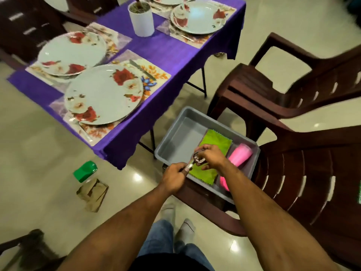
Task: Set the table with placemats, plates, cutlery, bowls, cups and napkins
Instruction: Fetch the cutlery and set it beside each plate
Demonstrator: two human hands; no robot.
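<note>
Over the bin [176,137], our left hand [172,178] pinches the spoons' [195,159] handles and our right hand [212,156] curls round their bowls, above the napkins [216,142].

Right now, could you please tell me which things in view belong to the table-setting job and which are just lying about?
Job:
floral white plates
floral placemats
metal spoons, held by both hands
green cloth napkins
pink plastic cups
grey plastic bin

Lying about:
green-lidded jar
brown paper bag
white cylindrical pot
</note>
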